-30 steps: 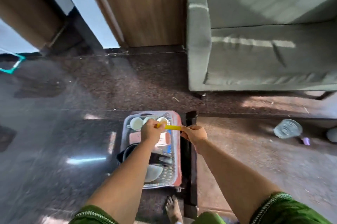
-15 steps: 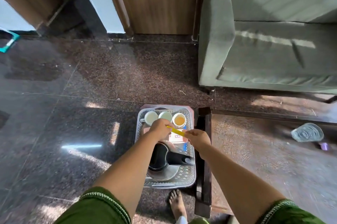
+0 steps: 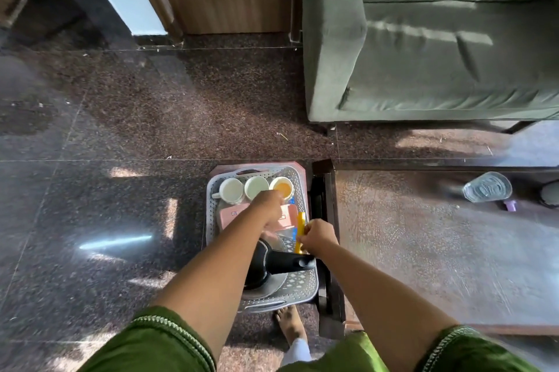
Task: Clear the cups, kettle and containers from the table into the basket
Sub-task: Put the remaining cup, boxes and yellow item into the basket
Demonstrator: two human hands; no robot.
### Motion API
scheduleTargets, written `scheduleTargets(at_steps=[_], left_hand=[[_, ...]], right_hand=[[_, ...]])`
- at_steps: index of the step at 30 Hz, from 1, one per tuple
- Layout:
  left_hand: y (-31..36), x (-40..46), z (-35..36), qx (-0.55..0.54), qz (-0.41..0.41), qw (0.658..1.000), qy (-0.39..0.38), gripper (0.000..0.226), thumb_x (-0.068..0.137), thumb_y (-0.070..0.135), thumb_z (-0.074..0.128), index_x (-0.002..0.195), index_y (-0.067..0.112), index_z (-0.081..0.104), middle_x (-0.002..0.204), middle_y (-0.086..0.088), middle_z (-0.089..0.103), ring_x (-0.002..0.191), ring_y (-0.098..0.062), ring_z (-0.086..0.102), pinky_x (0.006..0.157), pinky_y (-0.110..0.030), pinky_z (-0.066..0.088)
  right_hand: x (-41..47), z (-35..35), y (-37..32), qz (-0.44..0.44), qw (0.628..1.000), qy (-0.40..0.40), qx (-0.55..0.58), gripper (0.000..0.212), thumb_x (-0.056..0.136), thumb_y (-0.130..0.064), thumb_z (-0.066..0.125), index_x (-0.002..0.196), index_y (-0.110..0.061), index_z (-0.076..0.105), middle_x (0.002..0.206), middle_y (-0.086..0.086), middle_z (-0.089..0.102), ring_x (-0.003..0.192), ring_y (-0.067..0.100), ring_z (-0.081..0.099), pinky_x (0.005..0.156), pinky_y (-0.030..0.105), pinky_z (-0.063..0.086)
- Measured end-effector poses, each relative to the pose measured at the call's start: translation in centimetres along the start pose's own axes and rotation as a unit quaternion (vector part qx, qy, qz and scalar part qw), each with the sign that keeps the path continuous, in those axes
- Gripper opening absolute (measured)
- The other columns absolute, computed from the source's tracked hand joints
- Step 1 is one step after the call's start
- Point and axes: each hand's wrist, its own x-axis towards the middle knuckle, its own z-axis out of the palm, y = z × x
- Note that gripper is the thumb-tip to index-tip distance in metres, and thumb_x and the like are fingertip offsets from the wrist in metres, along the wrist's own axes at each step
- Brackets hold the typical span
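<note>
A grey perforated basket (image 3: 211, 214) stands on the dark floor beside the table (image 3: 423, 250). At its far end sit two empty white cups (image 3: 231, 188) and a third cup (image 3: 283, 188) with orange liquid. A pink container (image 3: 234, 216) lies behind them, and a black kettle (image 3: 284, 262) fills the near end. My left hand (image 3: 269, 205) reaches over the pink container, its fingers stretched toward the orange cup and holding nothing. My right hand (image 3: 317, 235) pinches a yellow stick-like piece (image 3: 301, 229) upright against the basket's right wall.
A clear glass container (image 3: 487, 187) and a small purple item (image 3: 510, 205) lie on the table's far right. A green sofa (image 3: 423, 54) stands behind the table. My bare foot (image 3: 290, 323) is just in front of the basket. Wooden panelling lines the back wall.
My left hand has let go of the yellow piece and moved toward the cups. My right hand has turned the piece upright and lowered it at the basket's right wall.
</note>
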Motion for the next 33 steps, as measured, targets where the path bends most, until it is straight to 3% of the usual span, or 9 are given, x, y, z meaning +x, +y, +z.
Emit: scheduleTargets(at_steps=[4, 7, 10, 15, 21, 28, 30, 33], left_hand=[[-2.4, 0.2, -0.3, -0.048, -0.012, 0.999, 0.02, 0.032, 0.089, 0.003, 0.052, 0.114, 0.02, 0.06, 0.121, -0.007, 0.058, 0.085, -0.018, 0.057, 0.054, -0.022, 0.044], [-3.0, 0.1, -0.3, -0.079, -0.015, 0.996, 0.024, 0.026, 0.088, 0.006, 0.055, 0.11, 0.019, 0.061, 0.117, -0.008, 0.06, 0.072, -0.011, 0.054, 0.041, -0.018, 0.042], [-3.4, 0.1, 0.0, -0.097, -0.01, 0.995, 0.009, 0.027, 0.086, 0.005, 0.057, 0.109, 0.019, 0.061, 0.117, -0.01, 0.061, 0.07, -0.01, 0.053, 0.035, -0.012, 0.039], [-3.9, 0.3, 0.2, -0.107, -0.009, 0.994, 0.0, 0.024, 0.085, 0.006, 0.059, 0.103, 0.021, 0.061, 0.114, -0.008, 0.062, 0.073, -0.011, 0.056, 0.043, -0.015, 0.04], [-4.5, 1.2, 0.2, -0.097, -0.013, 0.995, 0.018, 0.027, 0.084, 0.013, 0.061, 0.109, 0.022, 0.063, 0.119, -0.007, 0.062, 0.103, -0.024, 0.059, 0.079, -0.028, 0.045], [-5.0, 1.8, 0.3, -0.093, -0.004, 0.995, 0.023, 0.026, 0.085, 0.02, 0.065, 0.111, 0.018, 0.063, 0.119, -0.006, 0.063, 0.106, -0.023, 0.059, 0.086, -0.029, 0.046], [-5.1, 1.9, 0.5, -0.099, -0.011, 0.995, 0.029, 0.026, 0.084, 0.021, 0.066, 0.11, 0.019, 0.064, 0.118, -0.004, 0.063, 0.105, -0.022, 0.06, 0.086, -0.03, 0.047], [-5.2, 1.8, 0.6, -0.101, -0.012, 0.995, 0.023, 0.026, 0.083, 0.015, 0.064, 0.108, 0.02, 0.062, 0.117, -0.005, 0.064, 0.102, -0.021, 0.06, 0.085, -0.03, 0.049]], right_hand=[[0.8, 0.1, -0.4, -0.005, 0.999, 0.022, 0.036, 0.012, 0.082, -0.019, 0.071, 0.078, -0.01, 0.064, 0.087, 0.012, 0.073, 0.081, 0.028, 0.071, 0.077, 0.043, 0.059], [0.8, 0.2, -0.8, -0.034, 0.998, 0.048, 0.036, 0.016, 0.087, -0.024, 0.064, 0.085, -0.008, 0.064, 0.088, 0.013, 0.071, 0.083, 0.031, 0.068, 0.076, 0.039, 0.057], [0.9, 0.3, -0.6, -0.056, 0.998, 0.031, -0.002, 0.024, 0.089, -0.027, 0.061, 0.09, -0.004, 0.066, 0.09, 0.015, 0.071, 0.087, 0.034, 0.066, 0.077, 0.038, 0.053], [0.8, 0.5, -0.8, -0.063, 0.993, 0.021, -0.1, 0.015, 0.091, -0.019, 0.053, 0.105, -0.016, 0.059, 0.095, 0.01, 0.069, 0.085, 0.03, 0.065, 0.071, 0.033, 0.051], [1.8, 1.1, -1.7, -0.046, 0.964, -0.022, -0.261, 0.029, 0.09, -0.002, 0.05, 0.116, -0.005, 0.062, 0.114, 0.011, 0.066, 0.105, 0.027, 0.065, 0.082, 0.036, 0.054], [2.8, 1.4, -2.7, -0.079, 0.961, 0.003, -0.264, 0.03, 0.092, -0.001, 0.047, 0.119, -0.003, 0.06, 0.108, 0.012, 0.068, 0.098, 0.025, 0.067, 0.08, 0.034, 0.057], [3.3, 1.7, -2.7, -0.12, 0.959, -0.005, -0.258, 0.031, 0.092, -0.005, 0.049, 0.117, -0.011, 0.066, 0.107, 0.008, 0.07, 0.096, 0.023, 0.068, 0.085, 0.034, 0.057], [3.4, 1.9, -2.3, -0.145, 0.956, -0.057, -0.249, 0.035, 0.092, -0.006, 0.054, 0.114, -0.029, 0.069, 0.124, -0.002, 0.066, 0.11, 0.019, 0.064, 0.1, 0.033, 0.05]])
